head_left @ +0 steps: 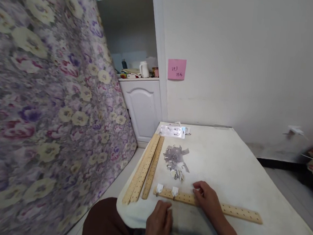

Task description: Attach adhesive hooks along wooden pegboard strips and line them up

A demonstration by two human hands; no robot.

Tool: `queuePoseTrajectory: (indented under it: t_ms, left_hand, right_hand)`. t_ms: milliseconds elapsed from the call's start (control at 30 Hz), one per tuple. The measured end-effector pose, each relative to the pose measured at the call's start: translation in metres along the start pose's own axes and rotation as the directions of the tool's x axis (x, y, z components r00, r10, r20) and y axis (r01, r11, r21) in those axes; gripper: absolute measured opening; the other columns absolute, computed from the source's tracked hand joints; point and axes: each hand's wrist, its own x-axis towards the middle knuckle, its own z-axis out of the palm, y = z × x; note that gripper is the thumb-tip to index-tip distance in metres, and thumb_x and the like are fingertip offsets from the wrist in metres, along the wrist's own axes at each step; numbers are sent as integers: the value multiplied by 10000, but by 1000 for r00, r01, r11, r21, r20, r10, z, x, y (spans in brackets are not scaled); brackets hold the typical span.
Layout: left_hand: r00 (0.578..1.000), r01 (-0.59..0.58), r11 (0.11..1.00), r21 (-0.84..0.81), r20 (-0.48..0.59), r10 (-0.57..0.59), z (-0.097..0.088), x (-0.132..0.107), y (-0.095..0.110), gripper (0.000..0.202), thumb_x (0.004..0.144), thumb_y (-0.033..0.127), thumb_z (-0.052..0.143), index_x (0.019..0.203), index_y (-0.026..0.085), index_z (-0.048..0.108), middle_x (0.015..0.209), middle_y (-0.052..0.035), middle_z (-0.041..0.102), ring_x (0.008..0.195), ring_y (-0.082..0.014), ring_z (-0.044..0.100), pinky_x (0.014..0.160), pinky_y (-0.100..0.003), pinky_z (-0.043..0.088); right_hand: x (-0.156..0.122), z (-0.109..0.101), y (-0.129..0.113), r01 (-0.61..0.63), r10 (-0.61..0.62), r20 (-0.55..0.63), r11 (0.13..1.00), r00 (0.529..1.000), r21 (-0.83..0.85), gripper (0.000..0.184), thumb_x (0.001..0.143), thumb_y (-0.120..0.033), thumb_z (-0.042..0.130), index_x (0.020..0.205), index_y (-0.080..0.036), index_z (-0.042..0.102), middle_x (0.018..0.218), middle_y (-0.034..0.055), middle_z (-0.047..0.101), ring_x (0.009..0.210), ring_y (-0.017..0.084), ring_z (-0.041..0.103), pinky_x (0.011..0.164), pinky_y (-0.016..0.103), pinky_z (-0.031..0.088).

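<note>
A narrow wooden strip with rows of small holes lies across the front of the table. Two white tags with metal hooks, a left one and a right one, sit at its left end. My right hand is over the strip's middle, thumb and fingers curled together; anything between them is too small to make out. Below the left end, at the table's front edge, my left hand is closed, its fingertips turned away. Several loose hooks lie behind the strip, beside a heap of small clear packets.
More perforated wooden strips lie along the table's left side. A clear blister pack rests at the back edge of the white-covered table. A floral curtain hangs on the left; a wall with a pink note stands behind.
</note>
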Motion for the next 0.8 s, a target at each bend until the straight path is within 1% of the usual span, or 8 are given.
queuePoseTrajectory:
  t_ms: [100,167,300,433,567,633,733,800]
  left_hand:
    - [998,-64,997,41,19,63,3,4,-3,178,906,238,399,940,237,574,835,-33,616,780,-156,609,687,-248,480]
    - [996,-93,994,62,16,93,5,6,-7,174,900,224,409,906,242,582,798,-19,620,740,-146,611,659,-231,474]
    - [989,-149,985,86,-7,150,6,7,-12,180,898,199,409,918,237,584,780,-14,623,724,-136,617,649,-216,471]
    - [984,-177,978,111,-16,180,6,7,-15,185,897,193,407,886,237,586,754,-16,616,710,-135,618,637,-212,475]
    - [976,-208,971,118,-37,214,8,8,-18,187,901,212,400,885,236,585,729,-19,617,672,-138,616,610,-215,481]
    - [976,-211,971,116,-38,216,8,9,-18,189,901,211,398,883,236,584,727,-23,619,669,-141,616,607,-217,483]
    - [977,-203,973,107,-40,208,8,9,-18,185,897,201,406,873,239,586,723,-17,612,662,-139,610,610,-212,479]
    - [978,-198,975,105,-42,203,8,8,-18,180,894,196,414,863,241,586,721,-11,608,662,-136,607,614,-208,476]
  right_hand:
    - [8,-5,4,-11,11,16,1000,1000,-29,154,733,-250,521,828,-219,638,791,34,665,709,198,597,693,314,453]
    - [17,0,1,-1,2,36,1000,999,-26,148,725,-225,530,823,-216,640,792,32,659,708,192,592,694,306,455]
    - [39,22,-5,42,-41,74,999,996,-9,277,691,-164,554,955,-200,631,877,37,633,685,162,572,712,284,465]
    - [53,42,-2,81,-70,143,994,987,-70,404,693,-107,524,1075,-201,615,975,55,588,720,146,571,726,261,458]
    - [59,48,2,61,-46,132,991,990,-117,360,709,-111,523,1038,-217,622,985,54,578,850,169,583,759,252,450]
    - [59,46,2,59,-47,111,992,993,-110,335,704,-115,525,1012,-209,615,961,54,587,863,175,587,766,259,453]
    - [59,42,3,37,-33,73,998,997,-53,267,688,-140,528,942,-194,594,918,52,606,797,174,603,736,274,471]
    - [56,38,4,-15,12,69,999,998,39,219,694,-193,529,910,-191,569,889,45,617,712,165,613,680,286,487]
